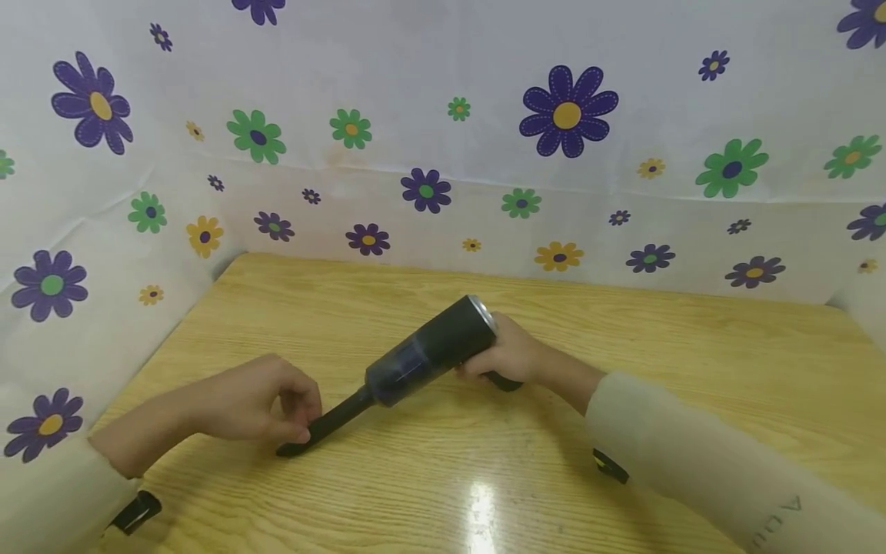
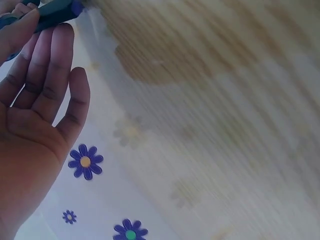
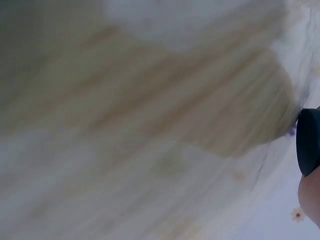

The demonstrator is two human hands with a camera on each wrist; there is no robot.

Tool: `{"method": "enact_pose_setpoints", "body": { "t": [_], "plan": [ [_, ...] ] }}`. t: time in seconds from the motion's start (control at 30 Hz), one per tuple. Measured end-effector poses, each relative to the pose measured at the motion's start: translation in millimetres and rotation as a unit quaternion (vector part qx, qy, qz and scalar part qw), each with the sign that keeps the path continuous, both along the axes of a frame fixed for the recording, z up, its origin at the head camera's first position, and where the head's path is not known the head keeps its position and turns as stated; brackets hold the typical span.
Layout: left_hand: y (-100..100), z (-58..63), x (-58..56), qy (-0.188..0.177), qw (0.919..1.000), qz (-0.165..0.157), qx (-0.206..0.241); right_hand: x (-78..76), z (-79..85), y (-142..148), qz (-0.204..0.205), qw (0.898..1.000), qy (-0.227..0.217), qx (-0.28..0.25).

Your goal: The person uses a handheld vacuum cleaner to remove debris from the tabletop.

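Note:
A dark handheld vacuum cleaner [image 1: 443, 338] with a see-through dust cup [image 1: 400, 371] slants over the wooden table, its silver-rimmed end up and to the right. My right hand [image 1: 511, 350] grips its handle, partly hidden behind the body. From the front extends a narrow black nozzle [image 1: 339, 414], pointing down and left, its tip close over the tabletop. My left hand [image 1: 256, 400] pinches this nozzle near the tip between thumb and fingers. The left wrist view shows the nozzle end [image 2: 60, 12] against the fingertips. In the right wrist view, only the dark handle end [image 3: 308, 140] and a bit of hand appear.
The glossy wood-grain table [image 1: 692, 346] reflects light near its front. A white sheet with purple, green and yellow flowers [image 1: 567, 115] hangs along the back and sides. Black straps [image 1: 611, 466] show at both sleeve cuffs.

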State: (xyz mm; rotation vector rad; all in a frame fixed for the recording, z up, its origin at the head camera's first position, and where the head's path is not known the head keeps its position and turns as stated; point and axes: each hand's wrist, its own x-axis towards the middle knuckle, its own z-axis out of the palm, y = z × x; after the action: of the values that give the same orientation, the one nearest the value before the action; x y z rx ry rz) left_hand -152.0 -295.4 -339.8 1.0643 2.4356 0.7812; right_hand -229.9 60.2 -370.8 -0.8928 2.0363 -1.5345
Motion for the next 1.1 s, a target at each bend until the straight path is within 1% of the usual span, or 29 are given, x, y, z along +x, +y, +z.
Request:
{"method": "enact_pose_setpoints", "body": {
  "t": [0.13, 0.23, 0.3, 0.4, 0.5, 0.57, 0.6, 0.7, 0.8, 0.87, 0.9, 0.93, 0.97, 1.03, 1.1],
  "plan": [
    [18, 1.1, -9.6, 0.029, 0.9996, 0.004, -0.002, -1.0, 1.5, 22, -0.032, 0.999, -0.030, 0.012],
    [31, 1.1, -19.5, 0.060, 0.9980, 0.019, -0.007, 0.7, 1.8, 39, -0.059, 0.995, -0.078, 0.014],
    [39, 0.7, -27.3, 0.080, 0.9963, 0.032, -0.009, 4.1, 0.9, 49, -0.076, 0.990, -0.122, 0.009],
    [52, 0.7, -39.7, 0.108, 0.9933, 0.041, -0.006, 13.5, -0.9, 63, -0.114, 0.974, -0.197, 0.000],
    [64, 1.2, -51.8, 0.142, 0.9892, 0.033, -0.004, 23.3, -0.1, 74, -0.138, 0.958, -0.252, -0.018],
    [73, 3.8, -58.9, 0.172, 0.9848, 0.025, -0.012, 29.3, 3.4, 80, -0.154, 0.947, -0.279, -0.029],
    [78, 5.4, -62.4, 0.187, 0.9818, 0.027, -0.019, 31.9, 5.6, 83, -0.165, 0.942, -0.289, -0.035],
    [94, 13.3, -71.6, 0.239, 0.9697, 0.028, -0.042, 40.1, 13.0, 90, -0.211, 0.926, -0.310, -0.050],
    [111, 17.7, -79.7, 0.292, 0.9545, 0.028, -0.056, 46.8, 17.0, 96, -0.259, 0.916, -0.303, -0.048],
    [122, 18.3, -83.4, 0.325, 0.9434, 0.021, -0.066, 49.2, 18.9, 98, -0.290, 0.916, -0.276, -0.026],
    [127, 17.8, -84.9, 0.337, 0.9387, 0.020, -0.071, 49.6, 19.8, 100, -0.308, 0.917, -0.254, -0.006],
    [131, 17.5, -85.9, 0.345, 0.9355, 0.019, -0.073, 49.3, 20.4, 101, -0.326, 0.920, -0.219, 0.024],
    [135, 17.1, -87.0, 0.351, 0.9332, 0.019, -0.076, 48.4, 20.9, 103, -0.344, 0.919, -0.184, 0.058],
    [142, 16.8, -88.1, 0.352, 0.9320, 0.024, -0.082, 45.2, 21.7, 106, -0.372, 0.911, -0.115, 0.135],
    [148, 16.3, -89.7, 0.346, 0.9333, 0.034, -0.089, 40.4, 21.3, 109, -0.387, 0.897, -0.048, 0.209]
  ]
}}
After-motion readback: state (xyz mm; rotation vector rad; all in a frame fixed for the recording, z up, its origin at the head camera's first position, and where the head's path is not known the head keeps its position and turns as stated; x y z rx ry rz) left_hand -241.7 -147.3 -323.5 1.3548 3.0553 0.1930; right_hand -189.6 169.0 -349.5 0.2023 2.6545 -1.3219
